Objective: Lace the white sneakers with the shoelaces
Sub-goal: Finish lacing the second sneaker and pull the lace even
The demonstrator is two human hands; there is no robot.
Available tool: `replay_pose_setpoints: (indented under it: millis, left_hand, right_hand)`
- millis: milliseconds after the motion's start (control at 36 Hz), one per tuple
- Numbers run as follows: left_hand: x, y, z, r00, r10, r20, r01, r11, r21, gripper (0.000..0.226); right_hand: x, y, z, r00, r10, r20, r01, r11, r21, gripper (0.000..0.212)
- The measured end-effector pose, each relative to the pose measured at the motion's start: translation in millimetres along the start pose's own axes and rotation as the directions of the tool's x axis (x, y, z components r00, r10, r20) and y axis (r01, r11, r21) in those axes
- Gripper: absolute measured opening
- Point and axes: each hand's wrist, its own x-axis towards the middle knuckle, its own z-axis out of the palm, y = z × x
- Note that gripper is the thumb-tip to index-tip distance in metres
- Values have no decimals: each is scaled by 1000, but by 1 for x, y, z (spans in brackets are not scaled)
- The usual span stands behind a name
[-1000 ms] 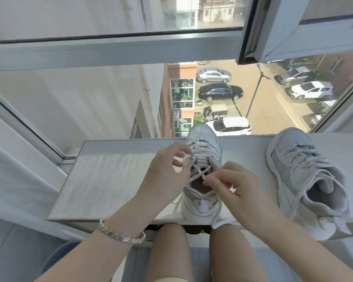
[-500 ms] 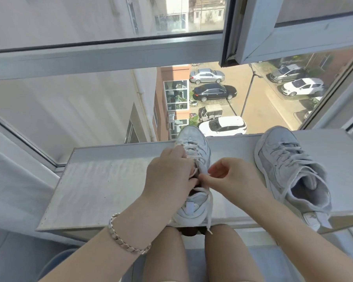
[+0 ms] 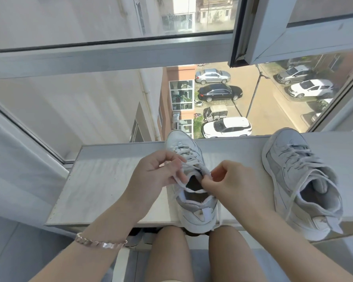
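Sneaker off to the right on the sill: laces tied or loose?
Loose. The right sneaker is laced through its eyelets, but its lace trails untied down the side; no knot shows.

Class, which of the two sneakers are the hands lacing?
The centre sneaker, its lace pinched by left hand and right hand; the other sneaker sits untouched.

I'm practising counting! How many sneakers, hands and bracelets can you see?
Sneakers: 2 (middle sneaker, right sneaker)
Hands: 2 (left hand, right hand)
Bracelets: 1 (bracelet)
Total: 5
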Motion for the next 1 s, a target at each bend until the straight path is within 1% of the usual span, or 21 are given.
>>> replay_pose_setpoints:
  millis: [28,83,167,222,333,389,444,500,528,583,611,667,722,750,778,833,861,917,944,972,1000]
  left_hand:
    - [1,1,-1,1000,-12,-10,12,999,32,18]
    - [4,6,-6,999,-26,-31,31,981,191,25]
    - [6,20,-16,999,-5,-40,19,936,351,43]
    - [7,29,-22,999,7,-52,10,950,312,45]
    - [10,32,-23,995,-18,-101,26,997,75,44]
    - [8,28,-19,995,-1,-100,6,999,53,42]
    - [7,26,-12,997,36,-63,-32,997,65,44]
    - [7,30,-6,999,45,21,-46,998,40,47]
    - [8,34,-4,996,48,70,-50,998,23,42]
    - [9,44,-2,989,83,124,-84,996,3,25]
    - [11,48,-3,989,101,110,-104,994,16,20]
    - [21,50,-7,987,163,-1,-161,979,125,11]
    - [32,43,-11,956,253,-148,-182,908,377,23]
    - [35,38,-14,931,310,-193,-171,838,519,29]
    - [35,34,-15,908,372,-191,-183,765,618,30]
    - [29,27,-16,889,450,-82,-283,682,674,25]
    - [25,24,-16,898,440,10,-333,665,669,22]
    - [17,16,-12,908,344,238,-412,639,649,14]
    - [15,10,-11,891,292,347,-453,591,667,9]
    - [13,2,-10,871,257,418,-489,518,702,11]
    - [13,-7,-9,854,238,462,-519,437,735,16]
  right_hand:
    - [1,0,1,1000,0,1,0,1000,2,18]
    - [2,-1,1,1000,-2,10,2,1000,2,18]
    - [2,-1,2,1000,-5,13,5,1000,-23,19]
    - [2,-2,3,1000,-17,12,17,999,-30,20]
    - [3,-3,4,999,-22,24,23,998,-55,20]
    - [4,-2,5,999,-42,35,45,995,-88,19]
    - [5,-2,5,994,-102,49,104,994,-44,18]
    - [5,-4,5,974,-213,78,215,976,-24,35]
    - [4,-7,4,950,-297,92,299,954,-8,36]
    - [1,-18,-3,905,-415,97,406,909,94,10]
    - [1,-22,-8,900,-426,95,407,898,169,13]
    - [6,-28,-17,913,-391,117,334,880,338,39]
    - [15,-35,-29,934,-334,124,241,849,470,47]
    - [20,-38,-34,948,-301,106,203,826,526,47]
    - [24,-40,-39,965,-249,79,161,804,572,45]
    - [32,-43,-49,991,-134,25,87,763,640,41]
    - [36,-45,-54,997,-78,-1,57,725,686,39]
    - [41,-47,-63,999,31,-45,16,623,782,33]
    - [44,-46,-66,995,82,-59,0,589,808,31]
    - [47,-45,-68,991,119,-64,-20,595,804,29]
    - [48,-42,-69,989,140,-50,-51,638,769,28]
